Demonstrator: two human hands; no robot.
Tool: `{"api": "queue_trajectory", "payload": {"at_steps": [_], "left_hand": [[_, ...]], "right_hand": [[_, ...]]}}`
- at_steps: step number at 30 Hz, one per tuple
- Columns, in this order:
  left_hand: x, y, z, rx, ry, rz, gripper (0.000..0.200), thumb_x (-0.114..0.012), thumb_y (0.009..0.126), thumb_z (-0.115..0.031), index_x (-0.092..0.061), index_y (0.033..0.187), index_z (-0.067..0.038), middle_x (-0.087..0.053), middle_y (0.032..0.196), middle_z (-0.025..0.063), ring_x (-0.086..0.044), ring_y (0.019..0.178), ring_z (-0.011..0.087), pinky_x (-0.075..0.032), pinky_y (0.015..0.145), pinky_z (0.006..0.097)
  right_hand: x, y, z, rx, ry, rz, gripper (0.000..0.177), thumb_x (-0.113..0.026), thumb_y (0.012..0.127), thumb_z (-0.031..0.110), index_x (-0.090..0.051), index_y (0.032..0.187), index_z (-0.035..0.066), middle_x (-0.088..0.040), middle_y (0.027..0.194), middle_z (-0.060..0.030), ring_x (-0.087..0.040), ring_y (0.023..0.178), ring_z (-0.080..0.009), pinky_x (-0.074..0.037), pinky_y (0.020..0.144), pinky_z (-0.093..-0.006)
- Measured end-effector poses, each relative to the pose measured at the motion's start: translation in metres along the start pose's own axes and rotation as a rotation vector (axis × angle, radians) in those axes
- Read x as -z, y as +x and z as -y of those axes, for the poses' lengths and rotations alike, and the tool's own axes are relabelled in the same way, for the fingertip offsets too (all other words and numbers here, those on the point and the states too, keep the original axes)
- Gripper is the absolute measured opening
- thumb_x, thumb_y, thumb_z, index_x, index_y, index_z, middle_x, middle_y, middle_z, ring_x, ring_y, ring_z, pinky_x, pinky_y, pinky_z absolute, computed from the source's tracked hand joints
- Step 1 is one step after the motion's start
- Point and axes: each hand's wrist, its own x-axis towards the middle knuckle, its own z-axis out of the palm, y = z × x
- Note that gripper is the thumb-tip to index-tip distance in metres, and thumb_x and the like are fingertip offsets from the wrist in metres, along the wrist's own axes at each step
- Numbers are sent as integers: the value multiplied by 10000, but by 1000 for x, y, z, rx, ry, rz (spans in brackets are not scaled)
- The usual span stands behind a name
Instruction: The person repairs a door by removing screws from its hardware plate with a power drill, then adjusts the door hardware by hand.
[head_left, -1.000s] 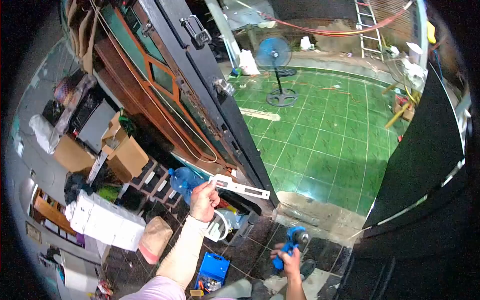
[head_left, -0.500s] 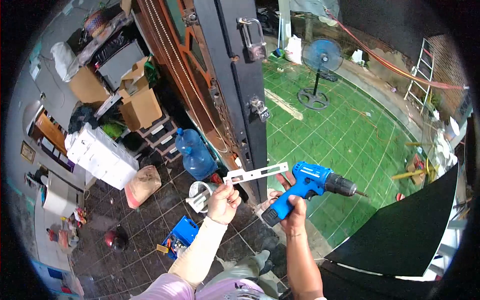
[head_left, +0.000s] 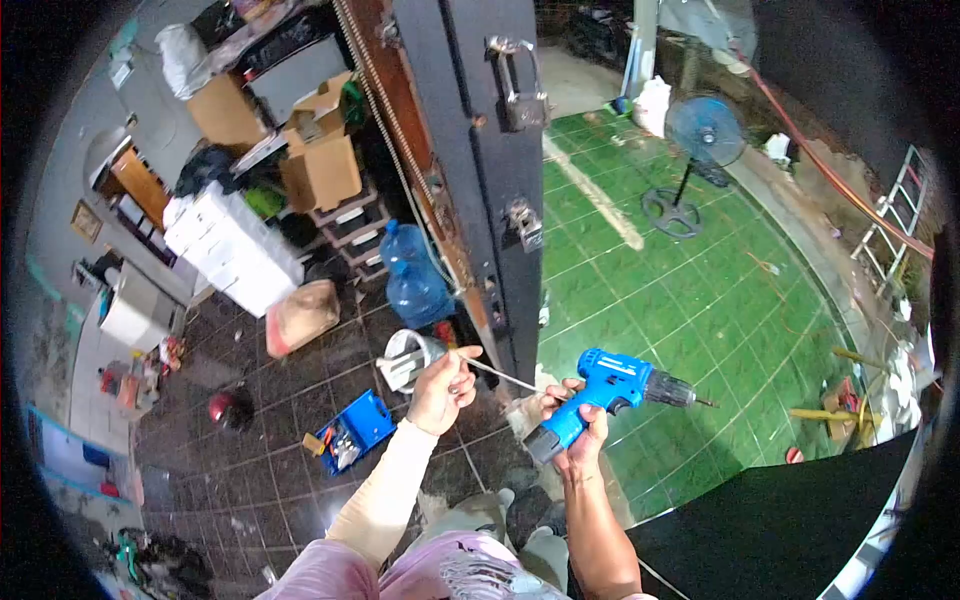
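A blue cordless drill (head_left: 612, 380) is gripped in my right hand (head_left: 584, 452), its black chuck and bit pointing right. Between thumb and fingers, my left hand (head_left: 438, 392) holds one end of a thin slotted metal strip (head_left: 512, 379), now seen nearly edge-on. The strip's other end reaches the fingers of my right hand, beside the drill's handle. Just beyond both hands stands the edge of a dark metal door (head_left: 512, 300). A large padlock (head_left: 525, 108) hangs high on it, with a latch (head_left: 524, 226) lower down.
On the dark tiles at left lie a blue toolbox (head_left: 372, 425), a white bucket (head_left: 402, 372), a paper sack (head_left: 304, 318) and a big blue water bottle (head_left: 416, 285). A standing fan (head_left: 704, 135) is on the green floor. A black panel (head_left: 770, 510) fills the lower right.
The slotted strip has turned from flat-on to nearly edge-on, its far end lower. The drill has dropped slightly and shifted left. My view has swung a little left.
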Motion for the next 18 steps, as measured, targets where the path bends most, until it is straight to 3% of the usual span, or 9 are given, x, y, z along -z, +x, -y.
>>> {"api": "queue_trajectory", "payload": {"at_steps": [1,6,10,14,18], "left_hand": [[-6,-4,-1,13,-32,-62,479,-491,1000,-421,-567,1172,19,-315,646,-89,-326,546,37,-299,486,212],[-8,-15,-14,125,-119,-194,343,-471,939,-181,-594,1151,59,-389,651,-62,-362,543,53,-328,481,233],[-15,-13,-33,41,95,-149,339,-487,953,-157,-602,1181,65,-476,678,-24,-409,564,50,-371,498,231],[2,-5,-46,19,181,-9,324,-522,987,-190,-617,1173,57,-513,713,-17,-403,573,37,-341,490,206],[1,-4,-55,-7,302,-45,264,-555,985,-174,-654,1092,46,-469,695,-37,-383,564,37,-334,493,205]], "right_hand": [[3,-6,-6,16,22,12,545,-652,756,277,-486,1201,9,-632,1062,-235,-647,938,-320,-552,779,-406],[9,-23,-12,-14,-32,174,573,-679,730,230,-473,1221,19,-620,1128,-227,-638,1002,-344,-544,827,-413],[1,-32,-16,-94,-148,178,685,-726,688,229,-472,1293,31,-523,1320,-211,-624,1052,-371,-551,832,-431],[-3,-26,-30,-48,-190,226,755,-694,699,197,-389,1373,51,-397,1439,-201,-582,1143,-411,-546,893,-451],[-7,-26,-40,-82,-264,120,772,-689,694,216,-381,1375,23,-444,1386,-194,-589,1136,-389,-546,890,-444]]}}
